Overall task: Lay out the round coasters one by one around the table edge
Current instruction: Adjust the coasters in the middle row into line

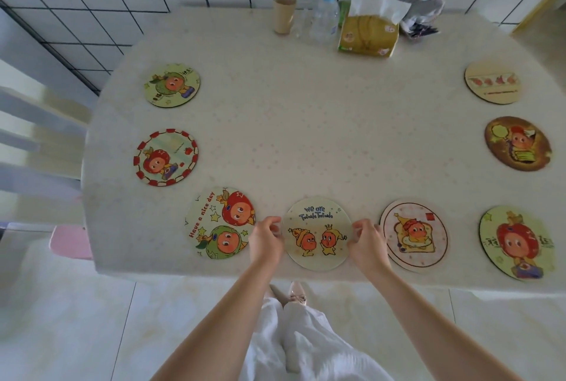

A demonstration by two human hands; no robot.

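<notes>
Several round cartoon coasters lie along the edges of a cream table [291, 123]. At the near edge, a "we are Twinkle Twinkle" coaster [317, 232] lies flat on the table. My left hand [265, 239] pinches its left rim and my right hand [367, 243] pinches its right rim. Beside it lie a "Have a nice day" coaster [219, 223] to the left and a toast-picture coaster [413, 235] to the right. Along the left side lie a red-bordered coaster [166, 157] and a green one [172, 85]. Three more, including a brown one [517, 143], line the right side.
At the table's far edge stand a paper cup [284, 13], a clear pump bottle [324, 13], a tissue pack [369, 30] and a crumpled bag [421, 14]. A white slatted chair [33, 135] stands left of the table, with a pink stool [70, 241] near it.
</notes>
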